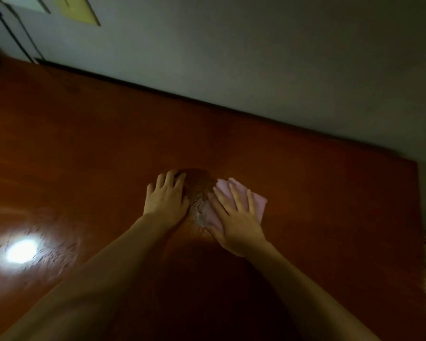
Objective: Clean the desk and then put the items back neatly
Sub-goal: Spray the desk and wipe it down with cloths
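Glossy wood desk (84, 143), R hand (236, 217) flat on pink cloth (258, 203), L hand (165, 198) flat, fingers spread

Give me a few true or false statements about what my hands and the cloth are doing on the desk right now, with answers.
1. The right hand lies flat on a pink cloth. True.
2. The left hand grips the cloth. False: it rests on the bare desk, beside the cloth.
3. A bright light reflection shows on the desk left of the arms. True.
4. The cloth is blue. False: it is pink.
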A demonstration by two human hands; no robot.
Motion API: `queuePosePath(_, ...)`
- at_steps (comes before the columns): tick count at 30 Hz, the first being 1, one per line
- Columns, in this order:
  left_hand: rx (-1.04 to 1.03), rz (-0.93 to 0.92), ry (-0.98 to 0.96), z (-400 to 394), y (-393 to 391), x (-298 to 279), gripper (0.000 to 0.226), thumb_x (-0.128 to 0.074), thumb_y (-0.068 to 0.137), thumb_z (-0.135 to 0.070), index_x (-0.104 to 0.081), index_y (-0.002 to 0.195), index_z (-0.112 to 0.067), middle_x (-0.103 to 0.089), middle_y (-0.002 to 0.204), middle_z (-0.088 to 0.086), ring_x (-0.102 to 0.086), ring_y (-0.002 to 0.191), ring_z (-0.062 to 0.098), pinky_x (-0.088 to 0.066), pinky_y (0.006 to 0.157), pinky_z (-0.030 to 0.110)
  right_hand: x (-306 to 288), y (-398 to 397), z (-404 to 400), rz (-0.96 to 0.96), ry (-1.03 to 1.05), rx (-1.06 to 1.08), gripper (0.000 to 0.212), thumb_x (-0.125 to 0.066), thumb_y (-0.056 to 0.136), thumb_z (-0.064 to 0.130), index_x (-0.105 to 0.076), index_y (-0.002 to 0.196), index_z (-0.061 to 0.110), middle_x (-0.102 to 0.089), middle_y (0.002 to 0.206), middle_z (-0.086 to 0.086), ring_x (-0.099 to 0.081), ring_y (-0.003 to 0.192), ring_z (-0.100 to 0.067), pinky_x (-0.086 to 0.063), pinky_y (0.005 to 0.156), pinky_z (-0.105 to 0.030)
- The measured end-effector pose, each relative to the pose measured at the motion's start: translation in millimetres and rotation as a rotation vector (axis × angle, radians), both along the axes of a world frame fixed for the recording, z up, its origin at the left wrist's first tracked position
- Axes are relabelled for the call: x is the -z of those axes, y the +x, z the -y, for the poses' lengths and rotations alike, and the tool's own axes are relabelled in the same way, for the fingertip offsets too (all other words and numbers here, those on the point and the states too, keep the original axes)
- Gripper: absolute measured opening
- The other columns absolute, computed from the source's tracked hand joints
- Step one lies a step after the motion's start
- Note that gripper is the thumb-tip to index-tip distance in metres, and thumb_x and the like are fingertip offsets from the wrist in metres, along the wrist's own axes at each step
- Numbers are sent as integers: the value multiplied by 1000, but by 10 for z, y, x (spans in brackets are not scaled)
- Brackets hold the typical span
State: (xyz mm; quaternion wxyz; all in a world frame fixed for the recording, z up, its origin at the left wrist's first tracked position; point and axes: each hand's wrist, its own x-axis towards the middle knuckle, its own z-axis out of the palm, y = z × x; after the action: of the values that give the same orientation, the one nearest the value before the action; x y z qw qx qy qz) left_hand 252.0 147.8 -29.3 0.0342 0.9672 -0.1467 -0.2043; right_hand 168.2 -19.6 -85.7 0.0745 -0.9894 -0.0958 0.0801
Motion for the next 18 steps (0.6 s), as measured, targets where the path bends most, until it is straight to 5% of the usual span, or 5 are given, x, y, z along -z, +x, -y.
queuePosePath(6,65,10,-51,295,254,10,61,-39,95,-40,-18,149,-20,-17,152,2,-18,138,21,-23,110,41,-38,335,605,-26,-49,223,72,-12,93,62,-28,148,20,-24,156,-2,-8,145,-32,-5,111,-61)
queuePosePath(11,97,44,-75,332,404,82,59,-41,94,-38,-21,148,-22,-20,151,0,-19,137,19,-23,108,39,-57,1161,646,-9,-9,471,66,-18,97,55,-9,153,21,-1,161,1,10,146,-31,4,112,-60)
queuePosePath(18,30,58,-69,373,510,99,60,-41,94,-39,-22,148,-22,-22,150,0,-20,137,20,-23,107,39,-87,1287,324,-24,-39,173,66,-27,97,53,-9,153,22,-1,161,1,12,145,-33,6,112,-61)
